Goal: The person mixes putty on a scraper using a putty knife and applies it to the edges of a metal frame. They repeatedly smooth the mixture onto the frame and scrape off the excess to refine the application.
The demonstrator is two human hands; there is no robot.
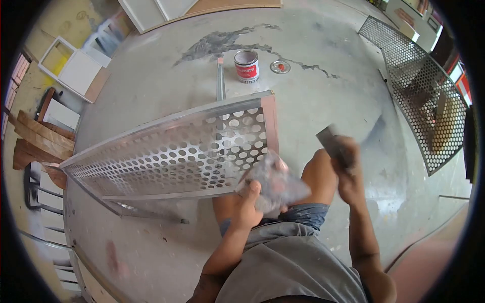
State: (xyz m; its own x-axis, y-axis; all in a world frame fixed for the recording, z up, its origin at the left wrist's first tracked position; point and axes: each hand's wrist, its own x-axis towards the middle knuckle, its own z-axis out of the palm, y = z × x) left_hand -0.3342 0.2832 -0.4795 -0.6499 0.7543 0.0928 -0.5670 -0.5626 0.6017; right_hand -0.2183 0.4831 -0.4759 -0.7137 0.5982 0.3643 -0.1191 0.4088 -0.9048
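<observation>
My left hand (247,209) is closed around the edge of a grey-smeared flat plate (293,192), with a pinkish patch of paste on it. In my right hand (349,171) is a dark flat scraper (328,141), blurred by motion and held apart from the plate, over my right knee. A metal frame with a perforated sheet (192,159) stands tilted in front of me, its near right corner beside my left hand. Pink filler (270,121) covers the frame's right end.
An open can (246,73) with a red label stands on the floor beyond the frame, its lid (280,67) beside it. Another perforated panel (419,81) lies at right. Wooden pieces (45,136) and chairs (45,187) are at left.
</observation>
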